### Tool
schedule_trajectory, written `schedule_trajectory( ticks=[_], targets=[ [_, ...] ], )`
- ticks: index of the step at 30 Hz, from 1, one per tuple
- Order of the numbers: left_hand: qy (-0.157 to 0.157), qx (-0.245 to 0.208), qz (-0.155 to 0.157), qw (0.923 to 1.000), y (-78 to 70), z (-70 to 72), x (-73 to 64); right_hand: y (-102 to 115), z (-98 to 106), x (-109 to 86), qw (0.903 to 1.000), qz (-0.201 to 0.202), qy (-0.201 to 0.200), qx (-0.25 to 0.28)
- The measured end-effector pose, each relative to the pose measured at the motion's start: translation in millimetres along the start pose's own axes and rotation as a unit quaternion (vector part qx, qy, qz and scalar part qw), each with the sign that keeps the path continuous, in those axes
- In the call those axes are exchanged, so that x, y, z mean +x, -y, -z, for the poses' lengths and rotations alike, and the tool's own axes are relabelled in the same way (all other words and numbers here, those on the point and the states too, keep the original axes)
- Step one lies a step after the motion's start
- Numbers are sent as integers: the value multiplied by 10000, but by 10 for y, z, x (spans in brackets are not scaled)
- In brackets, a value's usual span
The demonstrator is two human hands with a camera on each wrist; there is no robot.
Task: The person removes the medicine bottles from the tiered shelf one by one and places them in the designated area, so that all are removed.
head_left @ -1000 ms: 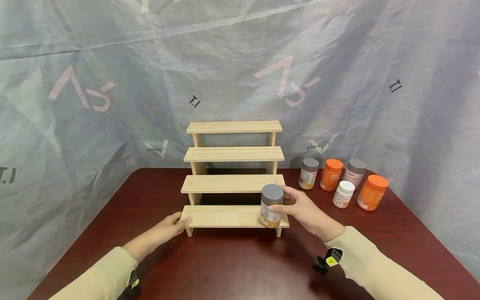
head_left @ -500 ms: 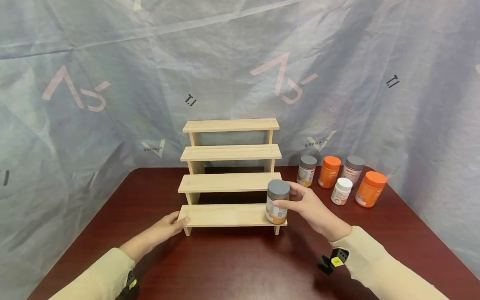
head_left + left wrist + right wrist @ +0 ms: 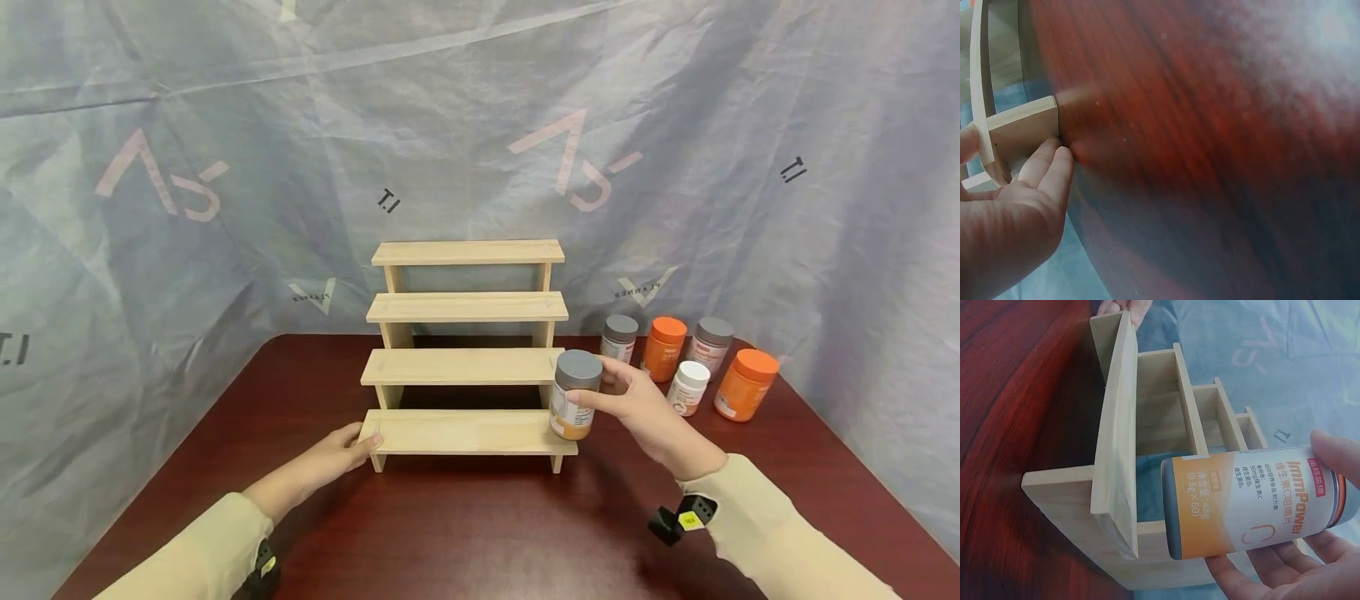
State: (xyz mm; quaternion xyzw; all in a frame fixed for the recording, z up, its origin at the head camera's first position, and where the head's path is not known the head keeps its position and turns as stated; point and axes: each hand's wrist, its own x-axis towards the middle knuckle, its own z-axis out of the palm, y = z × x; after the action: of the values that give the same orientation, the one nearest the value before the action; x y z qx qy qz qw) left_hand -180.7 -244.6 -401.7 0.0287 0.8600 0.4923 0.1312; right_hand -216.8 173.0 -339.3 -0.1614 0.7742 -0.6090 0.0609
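A four-step wooden display rack (image 3: pixel 457 432) stands on the table. My left hand (image 3: pixel 337 460) grips the left end of its lowest step, and the left wrist view shows fingers (image 3: pixel 1050 169) lying along the side support. With the right hand (image 3: pixel 647 412) I hold a grey-lidded vitamin C tablet bottle (image 3: pixel 572 412) by its side, thumb on the near face. It hangs roughly upright in front of the rack's right end. In the right wrist view the bottle (image 3: pixel 1254 506) shows an orange and white label and appears apart from the wood.
Several more bottles stand on the right of the dark red table (image 3: pixel 480 533): grey-lidded ones (image 3: pixel 712 333), orange ones (image 3: pixel 746 385) and a small white one (image 3: pixel 687 387). A grey sheet (image 3: pixel 465 142) hangs behind the table.
My right hand has carried the vitamin bottle to the right and slightly up, from over the lowest step to its right end. The left hand keeps its place on the rack.
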Motion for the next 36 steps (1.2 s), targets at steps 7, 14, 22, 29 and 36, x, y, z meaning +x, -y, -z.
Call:
schedule_trajectory(
  ticks=[7, 14, 22, 29, 36],
  targets=[
    [-44, 42, 34, 10000, 29, -13, 12, 3, 75, -14, 9997, -139, -132, -122],
    [-41, 89, -22, 9999, 17, -23, -1, 9, 181, -41, 9989, -228, -320, -250],
    [-78, 186, 45, 9998, 9, -12, 6, 18, 274, -33, 9986, -196, -451, -207],
    [-78, 280, 84, 9995, 4, -8, 3, -12, 340, -10, 9979, -345, -537, -117],
    [-121, 198, 86, 9997, -7, -14, -3, -54, 396, 12, 9973, -479, -559, 7]
  ],
)
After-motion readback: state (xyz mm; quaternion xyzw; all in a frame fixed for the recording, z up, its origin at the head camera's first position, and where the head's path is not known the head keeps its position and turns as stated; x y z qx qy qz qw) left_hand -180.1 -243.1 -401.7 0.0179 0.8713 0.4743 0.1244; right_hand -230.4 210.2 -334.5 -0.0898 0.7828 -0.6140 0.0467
